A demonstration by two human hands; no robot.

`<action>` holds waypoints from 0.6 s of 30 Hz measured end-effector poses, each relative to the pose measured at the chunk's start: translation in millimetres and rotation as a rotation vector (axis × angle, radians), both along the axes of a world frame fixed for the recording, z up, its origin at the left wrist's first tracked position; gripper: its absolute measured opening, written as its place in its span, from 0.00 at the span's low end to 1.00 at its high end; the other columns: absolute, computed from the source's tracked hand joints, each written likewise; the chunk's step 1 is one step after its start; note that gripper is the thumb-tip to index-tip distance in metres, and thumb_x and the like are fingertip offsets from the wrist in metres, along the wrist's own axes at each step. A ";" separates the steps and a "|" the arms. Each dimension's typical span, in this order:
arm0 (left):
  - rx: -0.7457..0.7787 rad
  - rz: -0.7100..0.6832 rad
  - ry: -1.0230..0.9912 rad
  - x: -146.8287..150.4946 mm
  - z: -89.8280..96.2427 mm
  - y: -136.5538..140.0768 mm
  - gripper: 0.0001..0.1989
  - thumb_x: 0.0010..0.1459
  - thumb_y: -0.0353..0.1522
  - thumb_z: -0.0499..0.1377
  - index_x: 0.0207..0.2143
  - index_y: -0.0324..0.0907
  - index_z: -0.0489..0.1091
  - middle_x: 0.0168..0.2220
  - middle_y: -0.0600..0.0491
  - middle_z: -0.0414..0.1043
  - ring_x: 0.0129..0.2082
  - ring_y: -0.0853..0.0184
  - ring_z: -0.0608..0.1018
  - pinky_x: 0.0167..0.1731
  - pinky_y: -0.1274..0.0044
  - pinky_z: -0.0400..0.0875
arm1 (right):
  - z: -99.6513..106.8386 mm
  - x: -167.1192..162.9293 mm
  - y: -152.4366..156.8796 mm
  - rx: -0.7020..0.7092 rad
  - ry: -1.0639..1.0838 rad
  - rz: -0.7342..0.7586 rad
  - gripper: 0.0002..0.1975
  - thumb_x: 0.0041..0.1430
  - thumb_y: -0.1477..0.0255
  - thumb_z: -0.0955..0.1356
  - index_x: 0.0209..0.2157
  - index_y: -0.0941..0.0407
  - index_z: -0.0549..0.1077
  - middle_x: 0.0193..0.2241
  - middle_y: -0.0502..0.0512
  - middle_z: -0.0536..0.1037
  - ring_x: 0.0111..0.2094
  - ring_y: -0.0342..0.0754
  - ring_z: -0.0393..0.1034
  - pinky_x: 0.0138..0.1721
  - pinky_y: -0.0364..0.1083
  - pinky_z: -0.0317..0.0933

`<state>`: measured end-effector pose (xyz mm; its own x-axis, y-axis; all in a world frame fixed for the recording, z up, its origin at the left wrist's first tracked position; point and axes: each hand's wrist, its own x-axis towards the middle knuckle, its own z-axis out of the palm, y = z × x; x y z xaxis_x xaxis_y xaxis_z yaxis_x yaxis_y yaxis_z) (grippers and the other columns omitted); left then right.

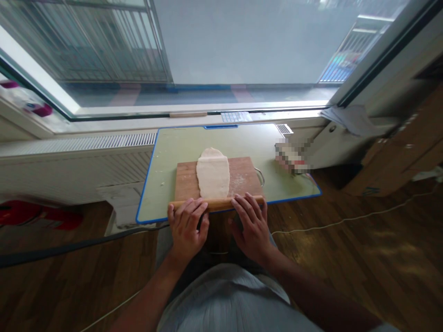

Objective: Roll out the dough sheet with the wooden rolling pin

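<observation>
A wooden rolling pin (218,204) lies across the near edge of a wooden board (242,177). My left hand (188,223) rests its fingers over the pin's left part, and my right hand (252,223) does the same on the right. Between the hands, the pin touches or overlaps the near end of a flat, pale, oblong sheet of dough (213,173). The dough's far end reaches past the board's back edge. Flour is dusted on the board right of the dough. A curved metal handle (259,176) sticks out from the board's right side.
Under the board is a pale green, blue-edged table top (176,138). A pixelated package (292,159) sits at its right. Behind are a radiator (131,140) and a window. A red object (38,214) lies on the floor at left; cardboard (398,147) stands at right.
</observation>
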<state>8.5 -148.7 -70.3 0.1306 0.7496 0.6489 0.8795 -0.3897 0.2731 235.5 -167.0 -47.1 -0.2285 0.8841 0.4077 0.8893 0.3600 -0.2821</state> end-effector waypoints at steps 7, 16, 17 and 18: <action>0.003 -0.016 0.005 -1.0 0.0 3.6 0.16 0.70 0.33 0.60 0.58 0.50 0.77 0.57 0.48 0.83 0.64 0.56 0.79 0.77 0.54 0.43 | 1.0 -1.0 6.9 -0.007 0.009 -0.014 0.27 0.76 0.64 0.64 0.72 0.47 0.68 0.69 0.57 0.74 0.76 0.60 0.57 0.77 0.70 0.36; -0.281 0.007 0.088 3.9 37.8 32.1 0.27 0.74 0.44 0.53 0.72 0.51 0.67 0.72 0.46 0.69 0.73 0.50 0.68 0.76 0.49 0.46 | 17.6 -9.6 51.6 -0.083 -0.049 -0.062 0.27 0.78 0.56 0.63 0.72 0.49 0.68 0.73 0.58 0.68 0.78 0.60 0.52 0.77 0.69 0.30; -0.302 0.012 0.097 4.5 40.9 36.5 0.28 0.75 0.45 0.52 0.73 0.51 0.65 0.73 0.46 0.67 0.74 0.50 0.67 0.76 0.48 0.46 | 19.1 -9.8 57.7 -0.094 -0.056 -0.056 0.27 0.78 0.55 0.63 0.72 0.50 0.68 0.73 0.58 0.68 0.77 0.60 0.52 0.77 0.69 0.30; -0.318 0.017 0.107 5.1 43.3 41.3 0.29 0.75 0.46 0.51 0.73 0.50 0.65 0.73 0.46 0.66 0.74 0.49 0.67 0.76 0.47 0.46 | 20.6 -10.0 63.7 -0.103 -0.062 -0.051 0.28 0.78 0.55 0.63 0.72 0.50 0.68 0.73 0.59 0.68 0.77 0.60 0.53 0.77 0.69 0.31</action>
<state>13.5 -107.4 -27.0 0.1715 0.9150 0.3651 0.9153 -0.2851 0.2847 225.5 -103.3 -26.5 -0.2046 0.9317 0.3001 0.9225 0.2860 -0.2590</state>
